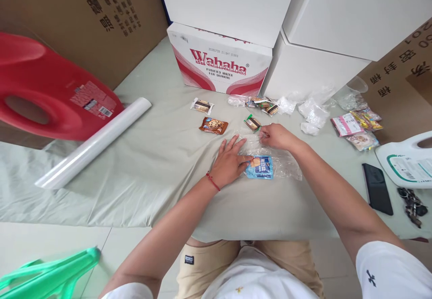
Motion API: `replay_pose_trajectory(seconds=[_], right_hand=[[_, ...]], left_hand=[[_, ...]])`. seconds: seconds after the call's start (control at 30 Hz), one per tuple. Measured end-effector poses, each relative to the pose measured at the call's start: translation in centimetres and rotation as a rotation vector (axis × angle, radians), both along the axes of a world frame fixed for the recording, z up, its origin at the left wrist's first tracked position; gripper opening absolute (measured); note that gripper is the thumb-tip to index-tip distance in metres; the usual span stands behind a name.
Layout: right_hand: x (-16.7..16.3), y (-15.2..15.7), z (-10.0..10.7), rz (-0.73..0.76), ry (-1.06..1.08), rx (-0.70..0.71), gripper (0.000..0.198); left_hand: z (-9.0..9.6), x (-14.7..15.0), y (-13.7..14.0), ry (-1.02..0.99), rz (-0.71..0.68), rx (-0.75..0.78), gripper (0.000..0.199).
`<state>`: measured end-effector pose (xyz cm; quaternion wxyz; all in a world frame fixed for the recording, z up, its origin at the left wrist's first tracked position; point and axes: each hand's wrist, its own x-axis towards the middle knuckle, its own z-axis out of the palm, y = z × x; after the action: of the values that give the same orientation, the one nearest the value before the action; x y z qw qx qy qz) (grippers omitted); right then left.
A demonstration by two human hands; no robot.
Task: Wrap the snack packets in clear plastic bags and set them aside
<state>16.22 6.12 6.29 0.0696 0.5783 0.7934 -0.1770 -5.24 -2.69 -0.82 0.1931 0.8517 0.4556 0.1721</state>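
My left hand [230, 162] lies flat with its fingers spread, its thumb on a blue snack packet [262, 167]. Under that packet spreads a sheet of clear plastic film [286, 164]. My right hand [276, 136] is closed in a pinch at the film's far side, apparently on its edge; the fingertips are partly hidden. Just beyond it sits a small wrapped snack with green ends [252, 123]. A brown cookie packet [213, 125] lies past my left fingertips, and a clear-wrapped biscuit [202, 106] is farther back.
Several wrapped snacks [270, 107] and crumpled plastic bundles [313, 112] line the back, before a Wahaba-style printed carton [222, 60]. A film roll [94, 143] and red jug [57, 87] stand left. Right are snack packets [347, 124], a phone [377, 188], keys [412, 206] and a white jug [410, 161].
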Motion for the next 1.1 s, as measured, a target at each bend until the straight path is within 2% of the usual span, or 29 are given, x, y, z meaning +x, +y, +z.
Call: replay_pose_trajectory(seconds=[0.07,0.17,0.23,0.33,0.47,0.57,0.63,0.7,0.77,0.87,0.97,1.1], right_hand=[[0.2,-1.1,1.1,0.034,0.067,0.04,0.012],[0.7,-4.7,1.9,0.156,0.199,0.171,0.012],[1.2,-7.7,1.3,0.274,0.257,0.181,0.015],[1.8,-11.2,-0.8,0.381,0.263,0.096,0.027],[1.8,-13.2,-3.0,0.38,0.159,0.067,0.044],[1.3,-13.4,-3.0,0.412,0.074,0.07,0.046],[0.8,-13.4,-2.7,0.453,0.014,0.069,0.046],[0.4,-13.4,-2.4,0.496,-0.038,0.071,0.048],[0.1,-13.4,-2.3,0.527,-0.071,0.078,0.049],[0.4,-13.5,-2.5,0.536,-0.056,0.078,0.046],[1.6,-14.2,-3.0,0.516,0.099,0.096,0.049],[3.5,-15.8,-3.5,0.406,0.371,0.127,0.06]], left_hand=[[0.0,0.1,-0.1,0.002,0.01,0.004,0.031],[0.1,0.3,-0.2,-0.028,0.036,0.003,0.031],[0.1,0.3,-0.3,-0.066,0.061,0.0,0.029],[-0.2,0.1,-0.1,-0.156,0.101,-0.028,0.02],[-0.7,-0.8,0.8,-0.463,0.158,-0.13,0.014],[-0.7,-1.4,1.5,-0.793,0.285,-0.259,0.008],[-0.3,-1.3,1.6,-0.867,0.393,-0.309,0.009],[0.2,-0.9,1.3,-0.742,0.453,-0.263,0.022],[0.5,-0.3,0.7,-0.482,0.46,-0.179,0.032],[0.7,0.2,-0.2,-0.166,0.435,-0.141,0.027],[0.5,-0.2,-0.6,-0.11,0.393,-0.165,0.018],[0.5,-1.4,-0.6,-0.143,0.316,-0.189,0.011]])
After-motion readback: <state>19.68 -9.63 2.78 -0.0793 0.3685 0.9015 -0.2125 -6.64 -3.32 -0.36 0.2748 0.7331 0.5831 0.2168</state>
